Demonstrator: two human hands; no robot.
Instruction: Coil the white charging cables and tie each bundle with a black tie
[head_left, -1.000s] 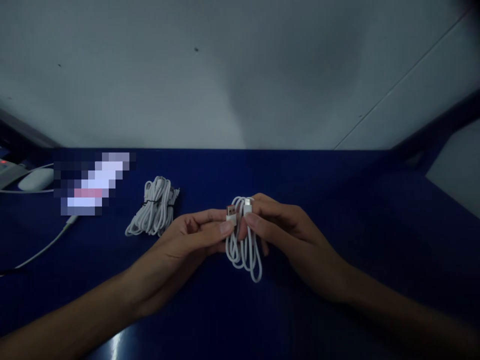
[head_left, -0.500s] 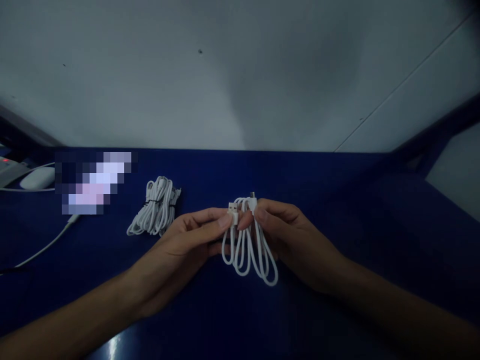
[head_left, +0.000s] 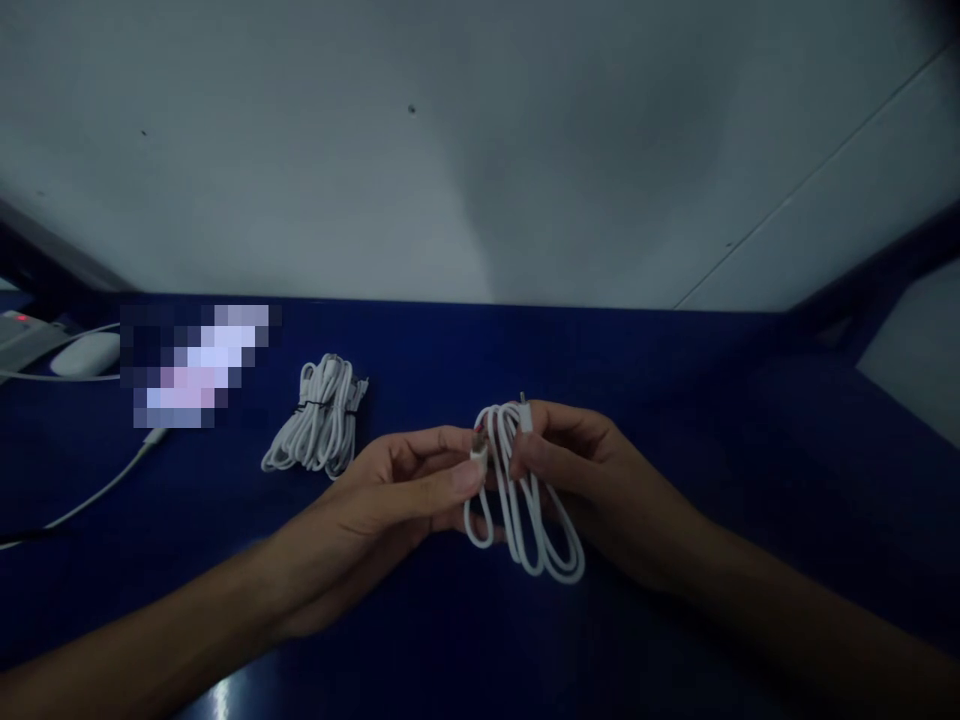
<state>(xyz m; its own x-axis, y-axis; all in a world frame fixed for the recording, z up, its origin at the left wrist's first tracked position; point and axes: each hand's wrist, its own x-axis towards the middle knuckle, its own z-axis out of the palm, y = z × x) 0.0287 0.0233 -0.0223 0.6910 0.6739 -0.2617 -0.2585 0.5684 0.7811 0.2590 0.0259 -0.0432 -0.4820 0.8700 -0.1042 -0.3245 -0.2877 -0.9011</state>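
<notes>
A white USB cable point(head_left: 534, 540), folded into several loops, hangs between my two hands above the blue table. My left hand point(head_left: 409, 490) pinches the USB plug end between thumb and fingers, its metal tip facing up. With thumb and fingers, my right hand point(head_left: 585, 460) grips the loops and the other plug, whose thin metal tip points upward. Behind my left wrist, a bundle of white cables point(head_left: 319, 425) lies on the table, bound with dark ties.
A blurred-out device point(head_left: 210, 365) with a bright screen lies at the left, a white cord point(head_left: 97, 500) running from it. Beside it are a white mouse-like object point(head_left: 86, 354) and a grey box point(head_left: 26, 340) with a red light. A pale wall point(head_left: 450, 200) rises behind the blue table point(head_left: 450, 640).
Both hands and the cable have shifted slightly right and down in view. The plug in my left hand has turned, and the loops have spread a little further from it.
</notes>
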